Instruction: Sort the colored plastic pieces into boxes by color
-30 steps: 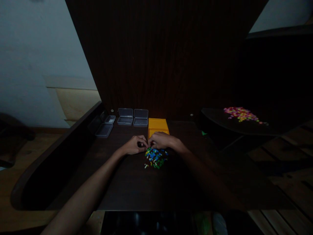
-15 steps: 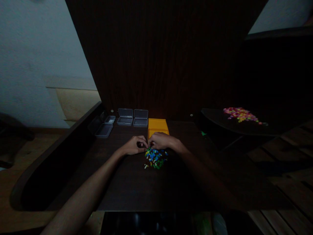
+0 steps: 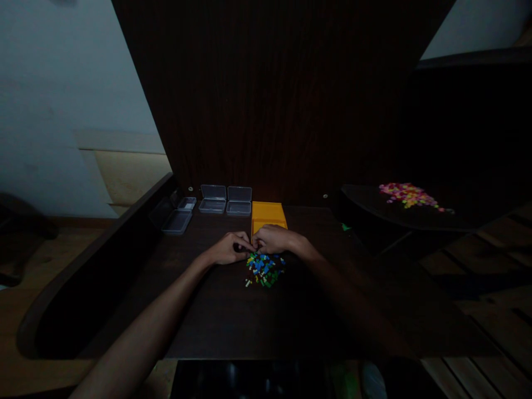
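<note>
A small heap of tiny coloured pieces (image 3: 264, 269), blue, green and yellow, lies in the middle of the dark wooden table (image 3: 233, 316). Just behind the heap my left hand (image 3: 228, 247) and my right hand (image 3: 272, 239) meet, fingertips pinched together. Both are curled closed on something too small and too dim to make out. An orange tray (image 3: 268, 213) sits right behind my right hand, partly covered by it.
Several clear plastic boxes (image 3: 213, 198) with open lids stand at the table's back left. A second pile of pink and yellow pieces (image 3: 406, 194) lies on a dark surface to the right. A tall dark panel rises behind the table.
</note>
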A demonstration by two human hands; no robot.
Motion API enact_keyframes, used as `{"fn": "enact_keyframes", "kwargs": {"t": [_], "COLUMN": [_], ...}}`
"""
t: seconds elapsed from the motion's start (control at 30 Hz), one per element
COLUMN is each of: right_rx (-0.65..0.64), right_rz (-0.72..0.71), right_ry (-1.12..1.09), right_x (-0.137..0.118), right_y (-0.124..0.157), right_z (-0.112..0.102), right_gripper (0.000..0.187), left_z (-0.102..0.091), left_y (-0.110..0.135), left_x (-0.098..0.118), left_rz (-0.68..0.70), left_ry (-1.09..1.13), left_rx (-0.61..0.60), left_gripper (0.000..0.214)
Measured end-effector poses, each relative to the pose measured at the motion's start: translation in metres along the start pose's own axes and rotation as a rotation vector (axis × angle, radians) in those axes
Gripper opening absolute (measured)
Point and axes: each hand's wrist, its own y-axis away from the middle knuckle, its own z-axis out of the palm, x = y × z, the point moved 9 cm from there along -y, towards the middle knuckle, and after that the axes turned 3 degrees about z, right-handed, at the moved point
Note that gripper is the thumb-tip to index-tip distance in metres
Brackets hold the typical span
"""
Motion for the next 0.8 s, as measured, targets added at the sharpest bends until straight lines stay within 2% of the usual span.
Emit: {"fn": "enact_keyframes", "kwargs": {"t": [0.33,0.5,0.7,0.8], "right_rx": [-0.011,0.003,0.163,0.201], "right_rz": [0.016,-0.025,0.118,0.212], "right_ry": [-0.031,-0.079,-0.107,-0.070], "right_x": [0.001,0.004,0.046,0.066], "right_y": [-0.003,0.004,0.026,0.029], "right_z": [0.006,-0.005,-0.043,-0.045], "right_gripper": [0.016,0.016,0.018,0.017], "left_z": [-0.004,-0.003,-0.002,-0.002], "left_y": [-0.001,-0.001,-0.001,-0.002], "left_x": [0.007,0.006,0.006,0.005], "left_rz": [-0.014,-0.019,-0.037,-0.046], "left_ry": [-0.035,-0.056,-0.078,-0.059], "left_rx": [0.064,0.058,0.051,0.058], "left_gripper": [0.015,0.019,0.021,0.018]}}
